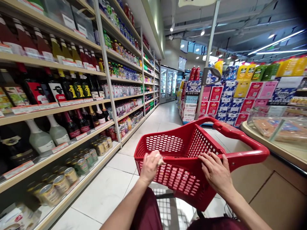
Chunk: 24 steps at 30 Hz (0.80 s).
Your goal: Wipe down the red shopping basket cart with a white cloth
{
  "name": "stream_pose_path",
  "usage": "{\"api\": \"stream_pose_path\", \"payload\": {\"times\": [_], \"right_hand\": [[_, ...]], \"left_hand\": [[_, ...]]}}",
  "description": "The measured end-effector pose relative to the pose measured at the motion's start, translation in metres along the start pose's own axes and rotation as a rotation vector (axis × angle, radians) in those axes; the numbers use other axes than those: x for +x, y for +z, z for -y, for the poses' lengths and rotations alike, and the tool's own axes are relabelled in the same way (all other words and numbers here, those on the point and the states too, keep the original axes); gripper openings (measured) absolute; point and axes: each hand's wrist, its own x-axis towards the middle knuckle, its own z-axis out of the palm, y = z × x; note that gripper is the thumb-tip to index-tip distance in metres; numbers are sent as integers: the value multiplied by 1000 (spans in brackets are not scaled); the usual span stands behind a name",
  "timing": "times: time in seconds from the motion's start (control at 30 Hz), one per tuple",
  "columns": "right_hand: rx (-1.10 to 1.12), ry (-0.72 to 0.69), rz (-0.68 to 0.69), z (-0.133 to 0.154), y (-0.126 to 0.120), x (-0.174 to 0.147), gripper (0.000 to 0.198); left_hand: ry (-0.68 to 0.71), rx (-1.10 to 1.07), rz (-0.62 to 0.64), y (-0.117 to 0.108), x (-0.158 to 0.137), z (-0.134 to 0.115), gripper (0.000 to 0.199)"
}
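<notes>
A red plastic shopping cart with perforated sides stands right in front of me, turned so its handle points right. My left hand is closed over the cart's near rim, towards its left end. A small pale, crumpled thing shows by the thumb of that hand; I cannot make out its kind. Farther right on the same rim, my right hand rests with its fingers bent over the edge. The fingertips of both hands are partly hidden inside the basket.
Shelves of bottles and cans run along the left. A tiled aisle leads to glass-door fridges. Stacked drink cartons stand behind the cart. A counter with packaged food borders the right.
</notes>
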Motion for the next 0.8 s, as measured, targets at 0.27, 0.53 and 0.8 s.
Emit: {"api": "stream_pose_path", "payload": {"times": [0.27,0.53,0.8], "right_hand": [[-11,28,-3,2,-2,2,27],[22,37,-26,3,-4,2,28],[32,25,-52,-1,-4,-1,30]], "left_hand": [[-8,17,3,6,5,-10,38],[-278,97,-88,-3,-14,25,38],[44,-10,6,3,4,-5,42]]}}
